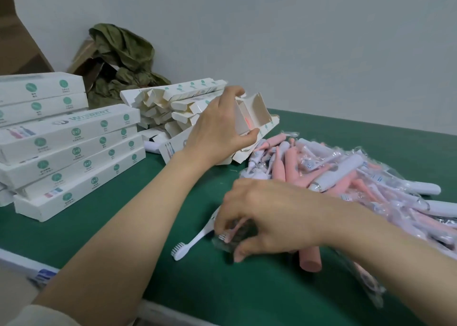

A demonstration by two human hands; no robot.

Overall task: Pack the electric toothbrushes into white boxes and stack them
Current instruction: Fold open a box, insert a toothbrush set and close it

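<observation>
My left hand [217, 125] grips an open white box [252, 114] above the green table [123, 227]; something pink shows inside the box. My right hand [262, 217] pinches a small clear bag holding a brush head [223, 238] near the table's front. Under that wrist lies a pink toothbrush handle [310, 257]. A white brush head [190, 241] lies on the mat to the left of the right hand. A heap of bagged pink and white toothbrushes [346, 175] covers the right side. Closed white boxes [71, 152] are stacked at the left.
A pile of empty open boxes [173, 105] sits behind my left hand. Crumpled green cloth [121, 61] and brown cardboard [84, 58] lie against the back wall. The table's front edge [173, 311] runs along the bottom.
</observation>
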